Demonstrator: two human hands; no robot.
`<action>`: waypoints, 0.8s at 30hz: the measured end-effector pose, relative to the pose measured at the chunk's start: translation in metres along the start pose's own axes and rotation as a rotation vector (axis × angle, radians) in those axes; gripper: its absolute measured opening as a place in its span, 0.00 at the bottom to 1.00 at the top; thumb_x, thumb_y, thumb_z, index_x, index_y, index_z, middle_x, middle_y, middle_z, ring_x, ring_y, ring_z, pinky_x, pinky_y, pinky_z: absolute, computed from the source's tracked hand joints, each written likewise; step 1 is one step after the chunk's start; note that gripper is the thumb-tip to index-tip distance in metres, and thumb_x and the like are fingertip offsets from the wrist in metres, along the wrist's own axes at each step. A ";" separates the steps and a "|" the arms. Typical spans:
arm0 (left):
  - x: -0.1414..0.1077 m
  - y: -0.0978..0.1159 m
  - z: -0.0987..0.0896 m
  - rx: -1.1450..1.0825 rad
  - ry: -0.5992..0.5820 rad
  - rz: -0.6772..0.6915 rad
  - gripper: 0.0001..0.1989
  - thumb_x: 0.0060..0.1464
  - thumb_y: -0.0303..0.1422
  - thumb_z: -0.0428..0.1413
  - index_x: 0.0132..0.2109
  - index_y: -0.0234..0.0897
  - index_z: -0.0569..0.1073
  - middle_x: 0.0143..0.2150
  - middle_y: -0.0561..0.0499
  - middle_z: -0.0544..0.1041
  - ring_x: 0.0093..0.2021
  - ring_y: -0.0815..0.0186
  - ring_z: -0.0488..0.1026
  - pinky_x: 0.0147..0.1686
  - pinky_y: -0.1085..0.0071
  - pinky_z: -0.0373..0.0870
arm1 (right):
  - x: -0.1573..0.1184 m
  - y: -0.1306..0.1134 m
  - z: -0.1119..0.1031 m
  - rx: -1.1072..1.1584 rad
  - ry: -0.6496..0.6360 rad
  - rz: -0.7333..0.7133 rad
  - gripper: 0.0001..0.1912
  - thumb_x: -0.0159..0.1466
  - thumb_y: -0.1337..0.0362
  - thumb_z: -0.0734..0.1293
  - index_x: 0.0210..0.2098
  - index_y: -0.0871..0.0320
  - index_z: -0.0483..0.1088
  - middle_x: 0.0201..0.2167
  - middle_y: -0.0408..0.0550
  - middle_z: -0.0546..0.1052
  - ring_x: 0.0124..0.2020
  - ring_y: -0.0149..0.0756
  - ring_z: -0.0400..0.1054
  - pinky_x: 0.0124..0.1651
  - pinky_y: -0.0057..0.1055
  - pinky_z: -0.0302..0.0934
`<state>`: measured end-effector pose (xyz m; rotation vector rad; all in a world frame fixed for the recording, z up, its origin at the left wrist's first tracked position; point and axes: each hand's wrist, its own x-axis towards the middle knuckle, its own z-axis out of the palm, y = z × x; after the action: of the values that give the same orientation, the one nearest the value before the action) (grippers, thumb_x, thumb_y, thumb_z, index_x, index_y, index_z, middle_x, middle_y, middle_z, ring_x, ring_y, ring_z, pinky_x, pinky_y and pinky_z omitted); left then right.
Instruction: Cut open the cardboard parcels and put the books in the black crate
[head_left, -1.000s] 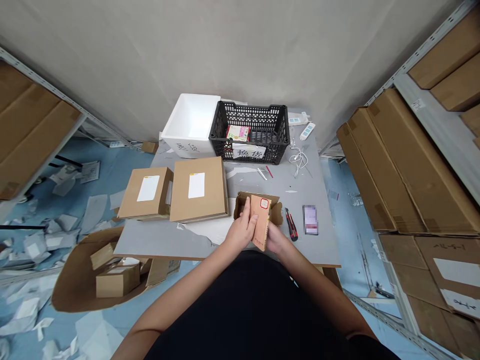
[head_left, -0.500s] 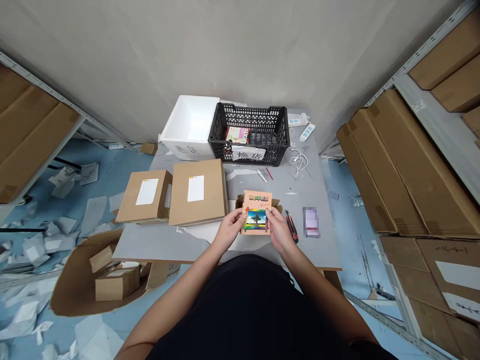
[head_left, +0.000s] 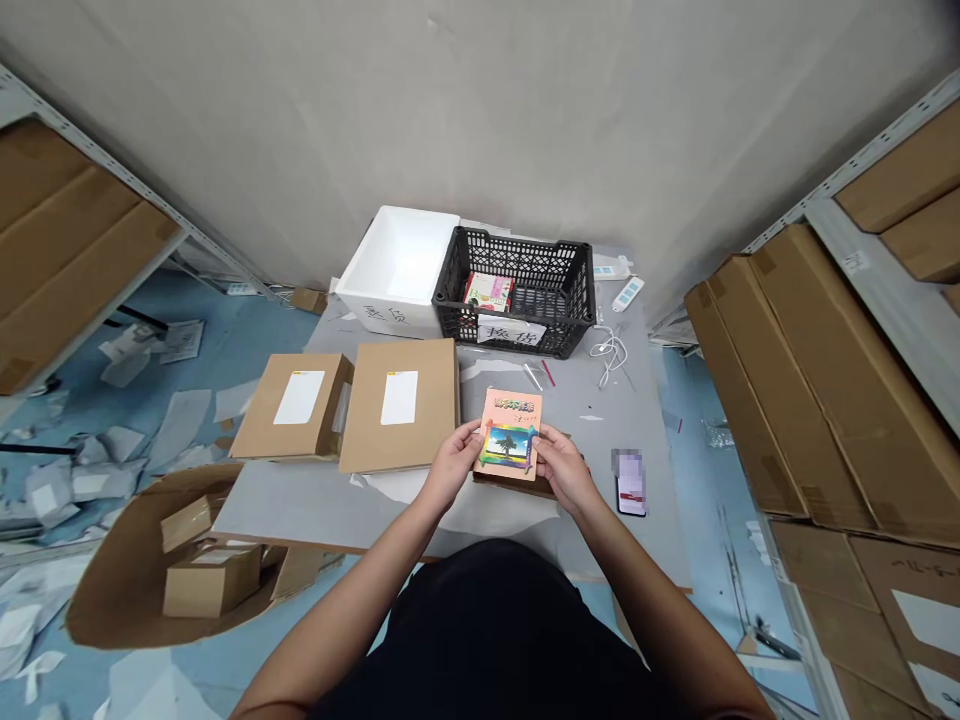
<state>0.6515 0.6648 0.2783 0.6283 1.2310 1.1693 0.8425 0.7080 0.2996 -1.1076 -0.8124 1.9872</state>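
Between my two hands is a thin orange-pink booklet (head_left: 508, 437) with a tree picture and coloured lettering on its cover. My left hand (head_left: 454, 462) pinches its left edge, the thumb on the cover. Along the right edge, my right hand (head_left: 564, 468) grips it the same way. Beneath the booklet, partly hidden, lies a brown cardboard box (head_left: 517, 484) on the grey table (head_left: 390, 512). A phone (head_left: 631, 482) with a lit, blurred screen rests to the right of my right hand.
Two closed cardboard boxes (head_left: 403, 405) with white labels stand left. Behind are a white foam box (head_left: 397, 255) and a black plastic crate (head_left: 517, 290) holding a small colourful package (head_left: 489, 291). A white cable (head_left: 610, 350) and power strips (head_left: 628, 293) lie right; shelves flank both sides.
My view has shifted, so the table items sit slightly lower. The booklet is still in both hands, tilted a little, and it and my right hand now cover more of the box and the red-black cutter.
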 end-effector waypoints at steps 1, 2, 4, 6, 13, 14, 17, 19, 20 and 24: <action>0.005 0.003 -0.004 0.025 0.005 0.002 0.32 0.49 0.47 0.62 0.57 0.33 0.70 0.39 0.46 0.79 0.38 0.62 0.76 0.37 0.68 0.72 | 0.006 -0.002 0.001 -0.011 0.000 -0.005 0.22 0.55 0.55 0.74 0.47 0.54 0.74 0.40 0.48 0.81 0.38 0.41 0.76 0.36 0.36 0.73; 0.011 0.007 -0.007 0.049 0.012 0.007 0.32 0.49 0.47 0.62 0.57 0.33 0.71 0.38 0.47 0.78 0.36 0.63 0.76 0.35 0.69 0.72 | 0.012 -0.005 0.003 -0.019 -0.004 -0.010 0.21 0.55 0.55 0.73 0.47 0.54 0.74 0.40 0.48 0.81 0.37 0.41 0.76 0.35 0.36 0.73; 0.023 0.017 -0.014 0.074 0.025 0.022 0.30 0.48 0.45 0.63 0.55 0.34 0.72 0.36 0.49 0.76 0.33 0.66 0.74 0.32 0.71 0.71 | 0.024 -0.012 0.006 -0.032 -0.018 -0.021 0.21 0.56 0.55 0.73 0.47 0.54 0.73 0.41 0.49 0.81 0.37 0.41 0.76 0.35 0.35 0.73; 0.036 0.029 -0.019 0.076 0.032 0.039 0.29 0.47 0.43 0.63 0.54 0.34 0.73 0.35 0.51 0.75 0.31 0.68 0.72 0.29 0.73 0.70 | 0.040 -0.021 0.011 -0.040 -0.025 -0.035 0.21 0.56 0.55 0.73 0.47 0.54 0.74 0.42 0.49 0.81 0.37 0.41 0.76 0.36 0.36 0.73; 0.072 0.057 -0.035 0.042 0.119 0.109 0.26 0.48 0.45 0.61 0.52 0.35 0.73 0.39 0.48 0.75 0.33 0.67 0.74 0.31 0.69 0.73 | 0.137 -0.078 0.032 -0.064 0.016 -0.138 0.20 0.54 0.58 0.74 0.45 0.54 0.73 0.39 0.48 0.81 0.34 0.41 0.76 0.36 0.39 0.74; 0.075 0.055 -0.037 0.033 0.132 0.109 0.26 0.49 0.45 0.60 0.51 0.35 0.73 0.38 0.47 0.76 0.33 0.67 0.74 0.31 0.69 0.73 | 0.158 -0.089 0.037 -0.064 0.020 -0.173 0.19 0.54 0.59 0.74 0.45 0.54 0.73 0.38 0.47 0.81 0.34 0.41 0.76 0.36 0.40 0.74; 0.077 0.044 -0.042 0.006 0.149 0.093 0.23 0.50 0.46 0.60 0.48 0.34 0.74 0.38 0.47 0.76 0.33 0.67 0.74 0.31 0.70 0.72 | 0.229 -0.119 0.053 -0.074 0.021 -0.264 0.15 0.55 0.62 0.72 0.42 0.55 0.73 0.36 0.46 0.81 0.33 0.38 0.75 0.37 0.39 0.73; 0.076 0.035 -0.045 -0.007 0.146 0.072 0.23 0.50 0.46 0.60 0.47 0.34 0.74 0.37 0.47 0.76 0.33 0.67 0.74 0.30 0.70 0.72 | 0.277 -0.136 0.065 -0.145 0.036 -0.290 0.12 0.57 0.64 0.69 0.41 0.55 0.72 0.35 0.46 0.80 0.32 0.35 0.75 0.38 0.37 0.72; 0.075 0.031 -0.046 -0.012 0.146 0.057 0.23 0.50 0.47 0.60 0.47 0.34 0.74 0.37 0.47 0.76 0.32 0.67 0.74 0.30 0.70 0.72 | 0.299 -0.142 0.071 -0.217 0.072 -0.279 0.10 0.58 0.65 0.68 0.40 0.56 0.72 0.34 0.46 0.80 0.31 0.33 0.74 0.38 0.36 0.72; 0.071 0.020 -0.051 -0.017 0.175 -0.001 0.25 0.48 0.48 0.60 0.46 0.34 0.74 0.36 0.47 0.76 0.32 0.66 0.74 0.29 0.70 0.71 | 0.360 -0.148 0.075 -0.521 0.286 -0.208 0.08 0.56 0.69 0.68 0.37 0.61 0.71 0.32 0.50 0.80 0.34 0.36 0.74 0.44 0.40 0.69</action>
<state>0.5907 0.7258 0.2542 0.5209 1.3661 1.2532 0.6802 1.0700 0.2922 -1.4875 -1.2683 1.4345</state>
